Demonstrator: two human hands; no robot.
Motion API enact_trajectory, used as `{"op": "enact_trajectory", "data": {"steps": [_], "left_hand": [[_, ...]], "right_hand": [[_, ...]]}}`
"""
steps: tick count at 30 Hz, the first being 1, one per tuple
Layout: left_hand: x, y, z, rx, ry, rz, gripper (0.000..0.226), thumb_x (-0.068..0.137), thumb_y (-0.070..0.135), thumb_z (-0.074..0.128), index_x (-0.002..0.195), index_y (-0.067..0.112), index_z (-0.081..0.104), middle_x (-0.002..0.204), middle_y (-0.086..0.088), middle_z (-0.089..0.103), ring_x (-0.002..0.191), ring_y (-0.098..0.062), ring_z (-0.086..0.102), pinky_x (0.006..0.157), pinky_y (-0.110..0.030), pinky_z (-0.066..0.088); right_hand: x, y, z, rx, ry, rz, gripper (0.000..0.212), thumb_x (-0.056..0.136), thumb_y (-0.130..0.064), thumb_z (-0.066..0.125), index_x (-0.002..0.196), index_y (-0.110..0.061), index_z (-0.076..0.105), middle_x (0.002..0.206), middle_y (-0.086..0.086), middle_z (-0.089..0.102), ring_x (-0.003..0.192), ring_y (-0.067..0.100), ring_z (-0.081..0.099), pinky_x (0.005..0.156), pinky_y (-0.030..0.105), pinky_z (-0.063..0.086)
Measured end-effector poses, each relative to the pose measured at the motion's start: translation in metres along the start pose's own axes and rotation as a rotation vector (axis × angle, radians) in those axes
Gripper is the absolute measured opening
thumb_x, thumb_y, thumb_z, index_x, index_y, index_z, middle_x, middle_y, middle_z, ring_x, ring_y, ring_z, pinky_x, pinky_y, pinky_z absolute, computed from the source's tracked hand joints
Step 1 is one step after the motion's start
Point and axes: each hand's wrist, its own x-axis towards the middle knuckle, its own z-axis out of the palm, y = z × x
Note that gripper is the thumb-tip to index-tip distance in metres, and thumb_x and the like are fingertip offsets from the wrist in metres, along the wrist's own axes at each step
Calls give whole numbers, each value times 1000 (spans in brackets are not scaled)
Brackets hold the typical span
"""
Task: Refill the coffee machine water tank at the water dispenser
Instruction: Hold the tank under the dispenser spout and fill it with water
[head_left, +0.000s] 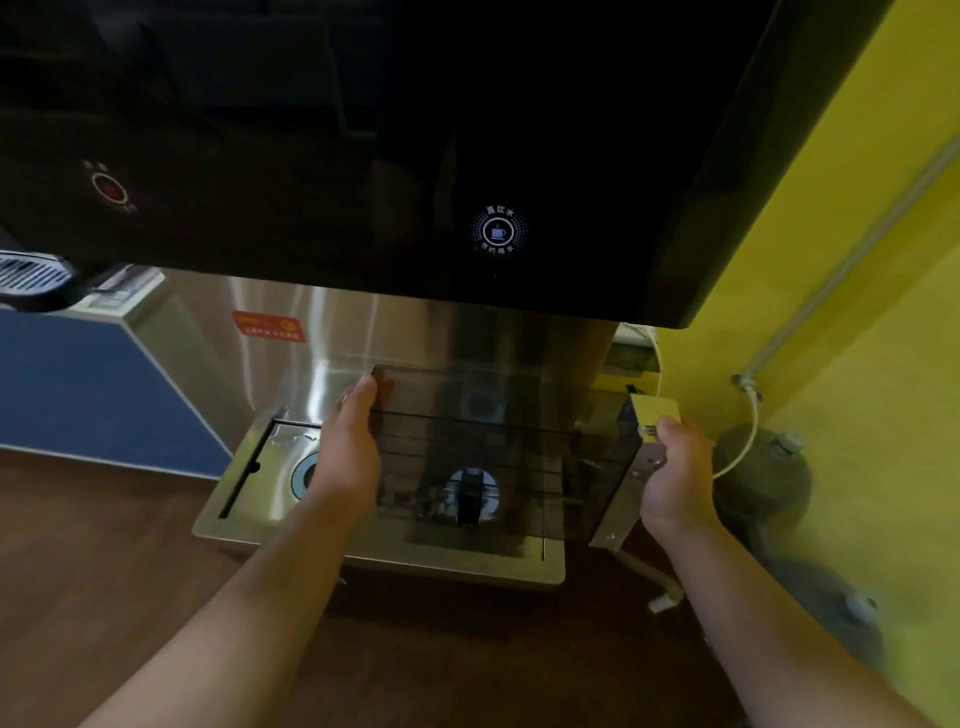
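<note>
A smoky, see-through water tank (498, 457) hangs under the black front panel (363, 130) of the water dispenser, above its steel drip tray (249, 483). My left hand (348, 457) presses flat against the tank's left side. My right hand (675, 478) grips its right end, thumb on top beside a yellowish tab (655, 411). On the panel, a lit round cup button (498, 231) glows above the tank, and a dim reddish button (110, 188) sits to the left. Whether water is flowing cannot be seen.
A yellow wall (857, 312) with a grey pipe (852, 260) closes in on the right, with a white hose (743, 447) and round grey parts (761, 467) low beside it. A blue cabinet (93, 384) stands left. The floor (104, 571) is dark wood.
</note>
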Motion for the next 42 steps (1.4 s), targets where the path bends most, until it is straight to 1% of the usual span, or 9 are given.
{"op": "enact_trajectory", "data": {"steps": [5,9,13,15,18,21,26,32,42], "left_hand": [[8,12,13,12,24,63,26,105,30,41,103,17,63,76,8,76,69,1,72,56,-12,52],[13,18,20,31,42,65,28,103,36,44,109,17,64,102,0,71,92,-10,68,74,-20,48],[2,30,24,38,27,91,30,105,35,39,95,18,62,76,8,74,80,-8,70,65,-16,50],[-14,31,24,46,125,127,25,104,36,41,103,19,59,88,6,70,97,-14,67,76,-24,49],[-49,28,24,255,282,348,19,99,23,51,118,27,49,95,4,58,90,-8,60,77,-31,48],[-74,36,36,535,89,708,34,95,12,52,124,30,48,72,3,55,62,-8,56,57,-28,49],[-69,61,59,1059,-37,1090,70,89,26,46,153,10,22,71,8,47,59,-12,50,45,-29,44],[-65,68,73,1196,-30,1065,90,84,24,61,156,15,8,74,11,38,55,-7,39,44,-15,18],[-55,70,79,1205,35,1097,90,85,25,59,156,17,3,73,11,38,54,-6,39,42,-15,21]], "right_hand": [[22,5,1,-60,12,47,30,68,-52,60,67,-22,58,75,9,49,76,38,48,76,55,40],[32,-5,9,-27,24,28,21,68,-47,54,61,-29,63,64,-10,54,74,25,49,76,40,37],[33,-11,13,-28,32,-2,22,75,-37,49,59,-35,64,55,-17,56,60,9,52,72,35,37],[32,-12,13,-20,42,-5,23,79,-33,49,63,-32,65,57,-15,57,57,4,54,71,34,38],[33,-13,14,-18,71,-1,22,82,-30,48,67,-24,62,61,-11,57,54,0,54,71,33,38],[36,-17,17,-18,21,-10,26,79,-31,46,57,-29,60,52,-16,53,54,5,49,69,33,35],[36,-19,23,1,-24,-12,33,78,-28,45,46,-32,52,47,-14,41,53,12,35,64,36,29],[38,-22,22,18,-3,3,30,79,-26,46,50,-29,49,46,-13,42,48,11,36,58,33,29],[37,-25,24,-17,42,-79,32,95,-6,39,66,-20,42,53,-13,46,43,-2,41,49,16,36]]}}
